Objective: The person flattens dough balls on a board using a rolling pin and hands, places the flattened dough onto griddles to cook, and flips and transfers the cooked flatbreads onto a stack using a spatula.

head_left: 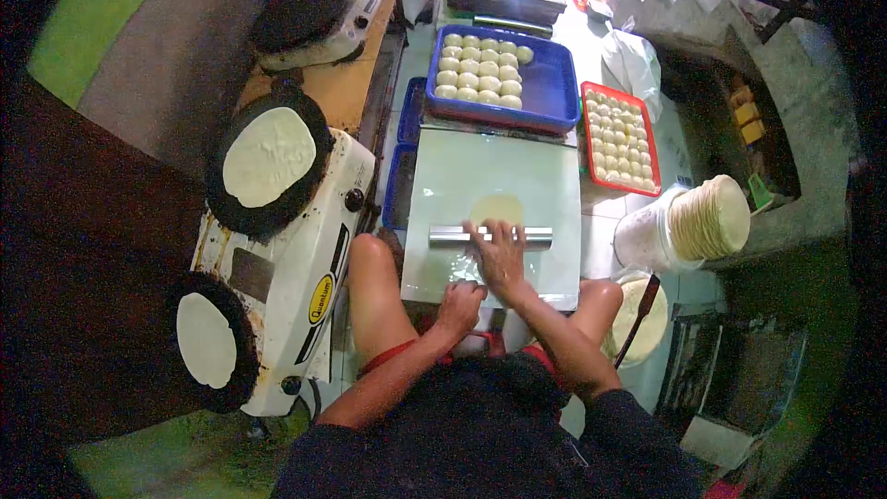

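A shiny metal rolling pin (445,237) lies crosswise on the pale board (545,180) in front of me. My right hand (501,259) rests on the middle of the pin with its fingers spread over it. Just beyond the pin, a thin round of dough (497,209) lies flat on the board, its near part hidden by the pin and fingers. My left hand (462,305) is at the board's near edge with its fingers curled; whether it holds anything is hidden.
A blue tray (550,83) and a red tray (654,152) hold dough balls. On the left, a two-burner stove (346,162) bears two pans with flatbreads (268,157). Stacked flatbreads (711,217) lean from a white bucket (642,236) at right. A dark-handled tool (639,319) stands near my right knee.
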Available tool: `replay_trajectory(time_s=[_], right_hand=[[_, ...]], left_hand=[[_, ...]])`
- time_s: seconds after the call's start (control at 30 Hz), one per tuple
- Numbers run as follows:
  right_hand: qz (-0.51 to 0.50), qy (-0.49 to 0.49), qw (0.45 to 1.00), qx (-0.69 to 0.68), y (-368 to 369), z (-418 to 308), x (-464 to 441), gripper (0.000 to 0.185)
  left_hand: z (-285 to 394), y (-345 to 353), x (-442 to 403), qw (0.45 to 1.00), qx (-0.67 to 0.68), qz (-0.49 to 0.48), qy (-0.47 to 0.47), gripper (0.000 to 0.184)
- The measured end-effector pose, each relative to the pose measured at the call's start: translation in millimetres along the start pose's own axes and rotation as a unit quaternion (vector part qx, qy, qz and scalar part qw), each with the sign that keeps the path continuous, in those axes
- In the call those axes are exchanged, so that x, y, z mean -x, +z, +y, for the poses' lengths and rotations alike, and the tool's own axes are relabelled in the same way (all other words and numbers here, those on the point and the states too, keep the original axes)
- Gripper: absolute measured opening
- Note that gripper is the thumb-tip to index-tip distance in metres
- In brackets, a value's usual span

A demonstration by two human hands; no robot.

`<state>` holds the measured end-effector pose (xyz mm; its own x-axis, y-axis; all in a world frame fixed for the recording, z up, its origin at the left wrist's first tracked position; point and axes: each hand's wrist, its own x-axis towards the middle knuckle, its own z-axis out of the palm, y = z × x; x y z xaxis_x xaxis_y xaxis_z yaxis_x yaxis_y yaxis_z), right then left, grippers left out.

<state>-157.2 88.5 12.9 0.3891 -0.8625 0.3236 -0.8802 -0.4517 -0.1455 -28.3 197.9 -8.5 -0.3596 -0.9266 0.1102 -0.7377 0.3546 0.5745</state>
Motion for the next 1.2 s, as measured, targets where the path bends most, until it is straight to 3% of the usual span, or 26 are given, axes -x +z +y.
replay_trajectory(time_s=[0.13,0.23,0.3,0.37,0.4,0.47,0.57,0.67,0.8,0.83,0.97,1.07,1.1,1.2], right_hand=[[-0.010,0.090,0.994,-0.064,-5.3,7.3,-65.3,0.044],[0.017,0.129,0.990,-0.062,1.6,14.0,-61.6,0.038],[0.010,0.170,0.954,-0.247,-3.5,17.4,-49.9,0.035],[-0.038,0.160,0.937,-0.308,-9.1,23.9,-39.3,0.037],[-0.103,0.146,0.952,-0.250,-23.0,23.5,-39.2,0.037],[-0.121,0.132,0.973,-0.143,-24.1,18.1,-34.2,0.039],[0.002,0.152,0.988,-0.026,-1.9,11.4,-26.8,0.046],[-0.075,0.237,0.961,-0.119,-33.2,5.2,-37.8,0.046],[-0.096,0.170,0.973,-0.123,-25.7,4.1,-37.8,0.050],[-0.039,0.181,0.978,-0.094,-19.1,1.1,-38.9,0.042],[-0.076,0.180,0.977,-0.085,-8.1,19.6,-54.4,0.026],[0.053,0.196,0.979,-0.034,-0.5,26.3,-61.9,0.026],[-0.013,0.232,0.965,-0.123,-15.0,28.0,-66.9,0.040],[0.065,0.216,0.959,-0.171,10.2,33.2,-69.6,0.066]], left_hand=[[5.8,-15.6,-3.6,1.000,-0.010,-0.026,0.011,0.022],[5.9,-18.0,-5.1,0.997,-0.050,-0.064,-0.007,0.021],[-5.5,-2.8,-5.2,0.998,-0.041,-0.038,0.002,0.023],[-7.2,2.7,-0.9,1.000,-0.013,-0.024,-0.004,0.024],[-5.1,0.0,-2.7,0.999,-0.023,-0.032,-0.003,0.024],[-1.4,-6.8,-2.9,0.997,-0.047,-0.054,-0.002,0.024],[2.8,-10.6,-2.3,0.996,-0.058,-0.061,-0.008,0.025],[-0.5,-4.0,-1.8,0.996,-0.069,-0.055,-0.006,0.026],[-8.5,-3.3,-2.4,0.994,-0.081,-0.071,0.018,0.025],[-8.1,-4.4,-4.3,0.993,-0.070,-0.096,0.004,0.026],[-10.8,-3.5,-3.7,0.995,-0.062,-0.081,0.009,0.030],[-8.4,-3.5,2.0,0.995,-0.070,-0.068,0.009,0.036],[-7.9,-5.0,0.7,0.995,-0.065,-0.080,0.005,0.036],[-5.9,-8.1,-2.1,0.996,-0.054,-0.078,0.002,0.036]])
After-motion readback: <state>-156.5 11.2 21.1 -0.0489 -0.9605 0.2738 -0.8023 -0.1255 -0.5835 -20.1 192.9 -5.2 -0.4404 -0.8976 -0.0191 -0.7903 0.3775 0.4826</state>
